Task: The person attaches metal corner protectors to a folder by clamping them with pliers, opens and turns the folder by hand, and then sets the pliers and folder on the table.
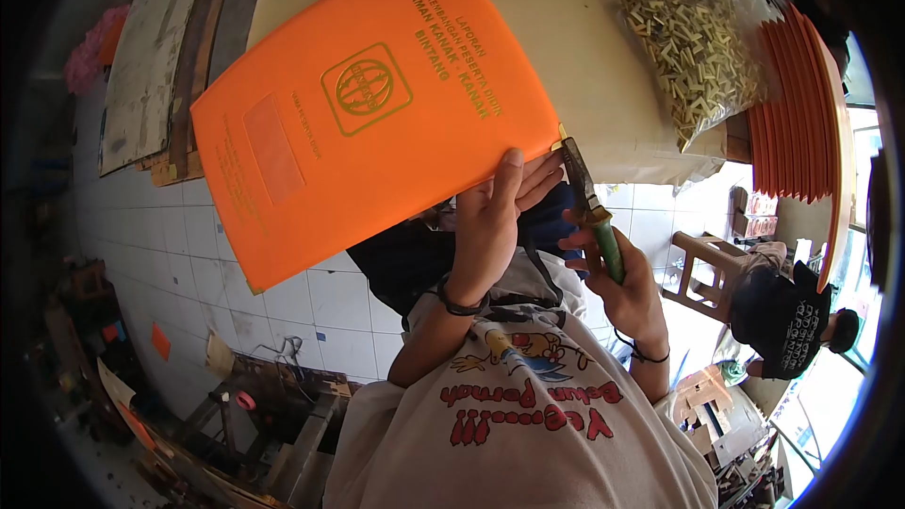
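Note:
An orange report folder [283, 132] with gold print lies tilted across the front of the worktable. My left hand [492, 226] grips its near edge, thumb on top and fingers underneath, close to the right corner. My right hand [627, 287] is closed round the green handles of pliers [580, 174]. The plier jaws are at that corner, where a small gold metal corner piece [562, 132] shows. Another gold piece [256, 291] sits on the folder's lower left corner. The folder hides part of my left fingers.
On the worktable [584, 57] lies a clear bag [693, 66] of small gold metal pieces. A stack of orange folders [797, 113] stands at the right. Beyond it, a person in black [778, 316] is near a wooden stool [702, 273]. White floor tiles [339, 306] show below.

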### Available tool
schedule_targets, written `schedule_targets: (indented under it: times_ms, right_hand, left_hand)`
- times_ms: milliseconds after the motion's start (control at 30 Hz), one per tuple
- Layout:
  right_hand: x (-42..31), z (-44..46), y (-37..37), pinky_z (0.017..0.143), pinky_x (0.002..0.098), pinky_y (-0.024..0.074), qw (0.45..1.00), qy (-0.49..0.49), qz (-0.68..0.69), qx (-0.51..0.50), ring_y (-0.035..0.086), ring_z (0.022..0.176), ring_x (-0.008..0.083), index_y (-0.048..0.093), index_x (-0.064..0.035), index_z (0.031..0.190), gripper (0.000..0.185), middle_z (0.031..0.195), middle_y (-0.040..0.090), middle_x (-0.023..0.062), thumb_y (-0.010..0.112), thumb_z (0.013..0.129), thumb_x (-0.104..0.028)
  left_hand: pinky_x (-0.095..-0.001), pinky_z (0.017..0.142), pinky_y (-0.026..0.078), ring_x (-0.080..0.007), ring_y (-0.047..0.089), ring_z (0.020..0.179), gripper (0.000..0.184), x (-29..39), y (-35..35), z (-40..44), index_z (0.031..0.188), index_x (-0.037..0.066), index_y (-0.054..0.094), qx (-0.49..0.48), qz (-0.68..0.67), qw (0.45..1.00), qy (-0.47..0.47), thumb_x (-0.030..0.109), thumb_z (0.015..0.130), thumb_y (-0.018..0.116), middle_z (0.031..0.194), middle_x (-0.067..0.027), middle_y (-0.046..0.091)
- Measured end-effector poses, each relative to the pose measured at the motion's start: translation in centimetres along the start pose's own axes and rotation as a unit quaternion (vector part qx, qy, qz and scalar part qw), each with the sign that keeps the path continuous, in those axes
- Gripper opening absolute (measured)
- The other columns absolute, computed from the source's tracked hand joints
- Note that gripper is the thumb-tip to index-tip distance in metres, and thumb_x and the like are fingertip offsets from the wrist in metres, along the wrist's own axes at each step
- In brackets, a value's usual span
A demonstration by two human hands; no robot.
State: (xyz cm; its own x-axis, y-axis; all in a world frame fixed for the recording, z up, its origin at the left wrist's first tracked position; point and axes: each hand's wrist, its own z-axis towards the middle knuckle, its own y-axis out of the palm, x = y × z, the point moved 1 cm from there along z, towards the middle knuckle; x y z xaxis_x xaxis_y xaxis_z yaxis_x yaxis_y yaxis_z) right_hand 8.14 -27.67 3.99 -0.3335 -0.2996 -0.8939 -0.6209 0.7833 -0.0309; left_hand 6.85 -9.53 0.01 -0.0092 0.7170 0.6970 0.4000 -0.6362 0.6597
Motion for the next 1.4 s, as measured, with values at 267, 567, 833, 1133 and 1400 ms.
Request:
schedule_targets:
  times_ms: [267,567,833,1133,1400]
  right_hand:
    - [-0.5,0.2,0.1,0.094,0.0346,0.0517,0.998,-0.010,-0.057,0.011,0.065,0.102,0.0232,0.049,0.0029,0.134,0.068,0.108,0.064,0.0153,0.040,0.068,0.014]
    - [-0.5,0.3,0.1,0.079,0.0316,0.0524,0.995,-0.025,-0.095,0.016,0.063,0.090,0.0203,0.054,0.0040,0.127,0.060,0.100,0.063,0.0119,0.041,0.069,0.015]
    - [0.1,0.6,0.5,0.069,0.0295,0.0459,0.986,-0.042,-0.153,0.048,0.056,0.073,0.0198,0.056,0.0031,0.120,0.048,0.085,0.058,0.0104,0.043,0.075,0.015]
    - [0.3,1.0,0.7,0.062,0.0325,0.0428,0.980,-0.063,-0.181,0.060,0.051,0.066,0.0229,0.055,0.0029,0.109,0.037,0.078,0.052,0.0108,0.042,0.076,0.015]
    - [0.7,-0.2,-1.4,0.086,0.0311,0.0501,0.998,-0.026,-0.037,-0.036,0.061,0.098,0.0200,0.051,0.0003,0.133,0.061,0.116,0.062,0.0126,0.047,0.073,0.013]
  left_hand:
    - [-0.0259,0.082,0.052,-0.0324,0.063,0.117,0.047,-0.4,-0.2,0.2,0.129,-0.011,0.050,-0.009,0.002,1.000,0.022,0.029,0.105,0.045,0.125,-0.0263,0.061]
    - [-0.0304,0.088,0.051,-0.0308,0.063,0.117,0.044,-0.6,-0.4,0.1,0.129,-0.010,0.051,-0.010,0.023,0.999,0.032,0.028,0.106,0.043,0.123,-0.0245,0.063]
    - [-0.0349,0.095,0.051,-0.0312,0.063,0.116,0.042,-0.9,-0.4,0.1,0.128,-0.009,0.052,0.013,0.013,1.000,0.023,0.026,0.106,0.044,0.123,-0.0240,0.063]
    - [-0.0298,0.084,0.053,-0.0280,0.065,0.113,0.044,-0.9,-0.5,0.2,0.127,-0.006,0.053,0.012,0.033,0.999,0.023,0.031,0.105,0.047,0.123,-0.0215,0.064]
    - [-0.0407,0.096,0.053,-0.0350,0.063,0.114,0.047,-0.1,-0.2,-0.2,0.128,-0.010,0.048,-0.004,0.008,1.000,0.016,0.030,0.104,0.047,0.124,-0.0290,0.060]
